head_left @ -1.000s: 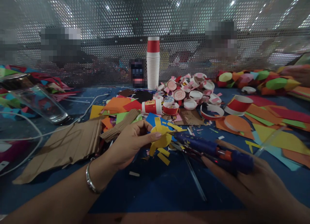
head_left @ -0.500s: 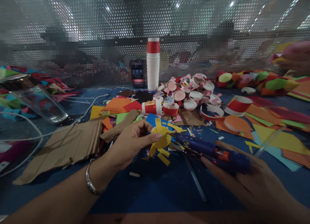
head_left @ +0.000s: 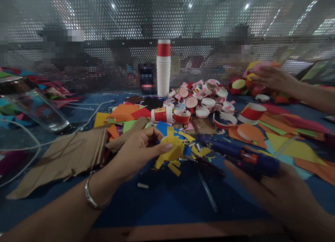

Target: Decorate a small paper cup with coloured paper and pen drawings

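Observation:
My left hand [head_left: 141,144] pinches a yellow paper cut-out [head_left: 174,149] with strips sticking out from its edges, between thumb and fingers. In my right hand [head_left: 285,188] is a blue hot glue gun [head_left: 235,148], with a small red light glowing on it. Its nozzle points left toward the paper, with a gap between them. Beneath the gun lie dark scissors [head_left: 209,165], partly hidden, and a clear glue stick [head_left: 208,193]. Yellow paper scraps [head_left: 174,168] and a blue paper piece [head_left: 163,127] surround the cut-out.
Behind stand stacked paper cups [head_left: 163,71], with cut cup pieces [head_left: 191,102] heaped alongside. Corrugated cardboard [head_left: 65,154], a tilted glass [head_left: 47,109] and a white cable [head_left: 78,132] lie left. Coloured paper [head_left: 295,148] spreads right, where another person's hand [head_left: 274,78] touches a colourful paper bundle.
The glue gun has drawn back to the right from the yellow cut-out, which my left hand still pinches. Another person's hand has come into view at the right, at the paper bundle.

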{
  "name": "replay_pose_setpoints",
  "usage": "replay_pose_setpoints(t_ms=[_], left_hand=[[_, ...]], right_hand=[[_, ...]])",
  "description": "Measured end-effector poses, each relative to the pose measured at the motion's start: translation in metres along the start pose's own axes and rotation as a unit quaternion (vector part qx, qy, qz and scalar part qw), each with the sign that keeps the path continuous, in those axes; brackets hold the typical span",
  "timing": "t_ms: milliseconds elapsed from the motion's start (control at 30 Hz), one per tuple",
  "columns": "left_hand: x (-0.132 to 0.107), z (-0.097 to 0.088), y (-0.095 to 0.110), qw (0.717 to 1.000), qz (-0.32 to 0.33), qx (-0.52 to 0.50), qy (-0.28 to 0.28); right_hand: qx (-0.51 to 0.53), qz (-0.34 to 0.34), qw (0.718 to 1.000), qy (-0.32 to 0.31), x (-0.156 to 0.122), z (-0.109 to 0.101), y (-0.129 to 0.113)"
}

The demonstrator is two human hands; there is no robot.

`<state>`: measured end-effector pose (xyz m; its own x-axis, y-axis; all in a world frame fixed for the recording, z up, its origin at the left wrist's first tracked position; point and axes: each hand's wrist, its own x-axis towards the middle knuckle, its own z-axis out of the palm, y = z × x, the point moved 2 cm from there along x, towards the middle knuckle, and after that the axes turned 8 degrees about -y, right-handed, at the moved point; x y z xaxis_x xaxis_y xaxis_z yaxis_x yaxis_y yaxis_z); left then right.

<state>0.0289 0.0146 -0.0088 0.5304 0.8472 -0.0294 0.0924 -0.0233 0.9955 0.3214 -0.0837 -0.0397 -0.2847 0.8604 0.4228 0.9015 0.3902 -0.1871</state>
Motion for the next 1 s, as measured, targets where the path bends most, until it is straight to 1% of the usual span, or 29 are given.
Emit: replay_pose_setpoints(t_ms=[67, 100, 133, 167, 200, 233, 300, 333, 400, 467, 567, 633, 700, 733, 800, 833, 867, 933, 967, 1000], left_hand=[[0.001, 0.001, 0.000, 0.996, -0.041, -0.082, -0.001], [0.002, 0.001, 0.000, 0.992, -0.052, -0.113, 0.008], [0.004, 0.001, 0.001, 0.989, -0.056, -0.138, 0.020], [0.005, 0.000, 0.001, 0.985, -0.053, -0.159, 0.034], [0.006, -0.001, 0.002, 0.982, -0.044, -0.179, 0.044], [0.008, -0.002, 0.002, 0.978, -0.037, -0.199, 0.048], [0.010, -0.003, 0.003, 0.971, -0.029, -0.232, 0.050], [0.011, -0.003, 0.003, 0.968, -0.030, -0.244, 0.052], [0.012, -0.004, 0.002, 0.966, -0.034, -0.250, 0.062], [0.012, -0.004, 0.002, 0.967, -0.035, -0.243, 0.067], [0.013, -0.005, 0.003, 0.969, -0.030, -0.234, 0.074], [0.013, -0.005, 0.004, 0.968, -0.026, -0.235, 0.083], [0.013, -0.005, 0.005, 0.968, -0.028, -0.232, 0.089], [0.013, -0.005, 0.005, 0.969, -0.032, -0.229, 0.089], [0.013, -0.004, 0.005, 0.970, -0.038, -0.224, 0.087], [0.013, -0.004, 0.005, 0.970, -0.038, -0.224, 0.086], [0.014, -0.004, 0.004, 0.970, -0.035, -0.225, 0.086], [0.014, -0.005, 0.003, 0.970, -0.027, -0.226, 0.089], [0.015, -0.006, 0.002, 0.970, -0.022, -0.226, 0.091], [0.015, -0.007, 0.002, 0.969, -0.017, -0.226, 0.094]], right_hand=[[-0.025, 0.017, 1.000, -0.008, -0.001, -0.006, 0.017], [-0.041, 0.030, 0.999, -0.006, 0.001, -0.011, 0.025], [-0.077, 0.030, 0.996, -0.020, 0.003, -0.015, 0.032], [-0.107, 0.041, 0.993, -0.016, 0.007, -0.019, 0.039], [-0.129, 0.068, 0.989, -0.015, 0.011, -0.023, 0.045], [-0.147, 0.078, 0.986, -0.022, 0.015, -0.025, 0.050], [-0.181, 0.079, 0.979, -0.059, 0.024, -0.025, 0.057], [-0.194, 0.068, 0.975, -0.085, 0.027, -0.023, 0.060], [-0.207, 0.019, 0.968, -0.140, 0.033, -0.018, 0.066], [-0.204, -0.020, 0.963, -0.177, 0.035, -0.012, 0.072], [-0.194, -0.056, 0.958, -0.204, 0.032, -0.008, 0.081], [-0.192, -0.072, 0.957, -0.204, 0.028, -0.013, 0.083], [-0.186, -0.088, 0.961, -0.186, 0.026, -0.021, 0.077], [-0.177, -0.097, 0.964, -0.173, 0.027, -0.027, 0.070], [-0.137, -0.118, 0.973, -0.145, 0.033, -0.035, 0.047], [-0.108, -0.129, 0.976, -0.141, 0.038, -0.036, 0.032], [-0.084, -0.142, 0.977, -0.137, 0.044, -0.035, 0.016], [-0.044, -0.174, 0.974, -0.137, 0.061, -0.027, -0.018], [-0.030, -0.205, 0.967, -0.145, 0.069, -0.021, -0.033], [-0.025, -0.219, 0.959, -0.178, 0.078, -0.012, -0.046]])
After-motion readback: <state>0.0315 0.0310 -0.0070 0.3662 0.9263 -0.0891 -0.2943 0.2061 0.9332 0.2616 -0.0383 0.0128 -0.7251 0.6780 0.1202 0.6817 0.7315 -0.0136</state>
